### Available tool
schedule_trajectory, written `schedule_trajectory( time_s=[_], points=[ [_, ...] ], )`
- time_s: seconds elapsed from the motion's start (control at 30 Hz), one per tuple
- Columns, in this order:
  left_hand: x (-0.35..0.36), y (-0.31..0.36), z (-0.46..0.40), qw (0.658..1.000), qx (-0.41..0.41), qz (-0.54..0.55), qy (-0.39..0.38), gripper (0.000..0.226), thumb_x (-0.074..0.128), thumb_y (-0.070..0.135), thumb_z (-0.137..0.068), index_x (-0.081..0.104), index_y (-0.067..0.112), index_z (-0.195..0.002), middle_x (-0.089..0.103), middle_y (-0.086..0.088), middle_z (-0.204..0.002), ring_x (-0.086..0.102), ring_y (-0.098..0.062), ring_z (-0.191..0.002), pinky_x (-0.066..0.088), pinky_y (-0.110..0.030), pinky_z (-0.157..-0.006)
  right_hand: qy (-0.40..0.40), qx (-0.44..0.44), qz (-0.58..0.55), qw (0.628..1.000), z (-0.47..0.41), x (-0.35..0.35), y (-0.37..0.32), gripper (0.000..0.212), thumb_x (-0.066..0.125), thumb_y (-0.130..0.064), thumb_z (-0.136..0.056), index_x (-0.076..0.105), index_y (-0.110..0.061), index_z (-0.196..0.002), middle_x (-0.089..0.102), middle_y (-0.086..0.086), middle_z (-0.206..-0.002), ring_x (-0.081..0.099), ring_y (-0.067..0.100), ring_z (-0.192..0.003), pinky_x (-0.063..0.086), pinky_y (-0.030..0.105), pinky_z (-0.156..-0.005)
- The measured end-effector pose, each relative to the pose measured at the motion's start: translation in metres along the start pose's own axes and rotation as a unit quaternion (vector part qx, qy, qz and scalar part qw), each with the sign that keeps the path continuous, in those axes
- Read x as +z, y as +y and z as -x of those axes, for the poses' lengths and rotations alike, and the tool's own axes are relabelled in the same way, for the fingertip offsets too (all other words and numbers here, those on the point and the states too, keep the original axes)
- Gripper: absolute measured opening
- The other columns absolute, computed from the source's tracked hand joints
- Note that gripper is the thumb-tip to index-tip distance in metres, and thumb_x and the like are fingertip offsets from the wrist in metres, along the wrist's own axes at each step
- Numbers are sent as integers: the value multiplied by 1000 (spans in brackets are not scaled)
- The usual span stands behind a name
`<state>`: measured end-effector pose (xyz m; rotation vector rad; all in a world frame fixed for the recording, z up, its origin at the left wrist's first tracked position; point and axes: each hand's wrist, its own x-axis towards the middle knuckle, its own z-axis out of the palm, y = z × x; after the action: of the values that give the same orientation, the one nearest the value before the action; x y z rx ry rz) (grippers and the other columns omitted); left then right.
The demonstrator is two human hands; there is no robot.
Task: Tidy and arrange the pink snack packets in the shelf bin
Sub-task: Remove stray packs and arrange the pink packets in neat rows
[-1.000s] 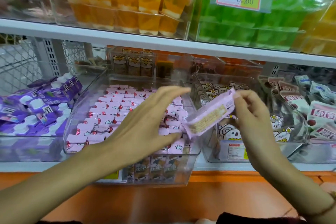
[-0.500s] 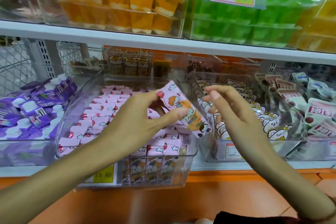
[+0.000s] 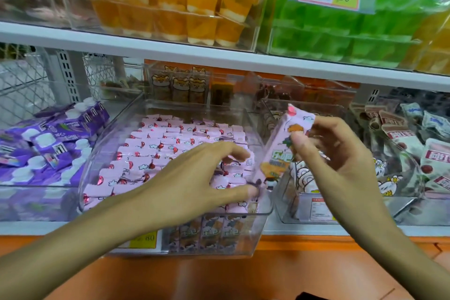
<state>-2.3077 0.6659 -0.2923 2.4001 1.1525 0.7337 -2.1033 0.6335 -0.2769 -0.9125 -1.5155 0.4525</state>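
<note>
A clear plastic bin (image 3: pixel 264 209) on the lower shelf holds rows of pink snack packets (image 3: pixel 170 141) standing on edge. My right hand (image 3: pixel 341 161) pinches one pink packet (image 3: pixel 283 151) between thumb and fingers. It stands almost upright over the bin's right front corner. My left hand (image 3: pixel 192 178) reaches over the packets at the right side of the bin with its fingers spread. Its fingertips touch the packet tops, and its thumb lies by the lower end of the held packet.
A bin of purple packets (image 3: pixel 48 143) stands to the left. On the right, another clear bin (image 3: pixel 399 204) holds white cartoon packets. A yellow price tag (image 3: pixel 143 238) hangs below the pink bin. The shelf above (image 3: pixel 219 56) carries orange and green jelly cups.
The packet passed from my left hand to my right and now stands nearly upright at the bin's right front corner. My left hand lowered onto the packets in the bin.
</note>
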Motion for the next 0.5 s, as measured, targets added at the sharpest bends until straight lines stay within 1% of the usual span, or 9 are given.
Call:
schedule_trajectory(
  time_s=[0.03, 0.1, 0.2, 0.3, 0.37, 0.43, 0.5],
  points=[
    [1, -4, 1, 999, 1, -40, -20, 50, 46, 72, -75, 48, 48, -120, 51, 31, -117, 43, 15, -106, 43, -18, -88, 8, 17, -9, 1000, -1, -1, 3, 23, 66, -33, -76, 56, -22, -93, 64, -16, -75, 63, 0, -71, 48, 10, -64],
    [0, -12, 2, 993, 13, -106, -51, 39, 40, 65, -84, 51, 46, -116, 53, 26, -111, 42, 10, -102, 44, -26, -88, -24, 48, -16, 998, 0, -1, 9, 26, 64, -30, -74, 52, -20, -94, 60, -18, -71, 60, -2, -66, 47, 9, -62],
    [-5, -20, -3, 991, 9, -84, -101, 33, 43, 64, -85, 55, 46, -110, 53, 26, -108, 44, 7, -105, 43, -31, -92, -93, 62, 20, 994, 2, 0, 11, 26, 66, -33, -73, 52, -20, -91, 61, -16, -76, 62, 2, -71, 46, 10, -64],
    [-6, -24, -9, 991, 17, -68, -114, 24, 50, 60, -85, 60, 45, -101, 56, 25, -107, 49, 1, -106, 44, -37, -92, -107, 54, 88, 989, 0, -7, 6, 31, 66, -43, -71, 55, -20, -87, 65, -8, -83, 65, 7, -81, 51, 17, -69],
    [-5, -24, -12, 991, 23, -55, -118, 19, 55, 56, -85, 63, 43, -96, 57, 24, -106, 51, -1, -104, 45, -38, -91, -109, 60, 93, 988, 1, -12, 3, 29, 67, -42, -70, 55, -21, -86, 66, -7, -88, 65, 7, -86, 52, 17, -70],
    [-5, -23, -14, 991, 24, -55, -117, 15, 58, 51, -85, 65, 41, -93, 58, 24, -104, 52, -1, -100, 46, -38, -87, -116, 67, 81, 988, 3, -12, 3, 32, 69, -39, -69, 54, -21, -90, 67, -3, -92, 65, 6, -87, 52, 16, -68],
    [-5, -23, -16, 991, 25, -64, -115, 13, 59, 49, -84, 65, 40, -91, 58, 23, -103, 52, -1, -97, 46, -38, -84, -139, 81, 81, 984, 6, -10, 3, 37, 72, -32, -74, 50, -25, -103, 65, 1, -93, 64, 7, -86, 52, 18, -71]
  ],
)
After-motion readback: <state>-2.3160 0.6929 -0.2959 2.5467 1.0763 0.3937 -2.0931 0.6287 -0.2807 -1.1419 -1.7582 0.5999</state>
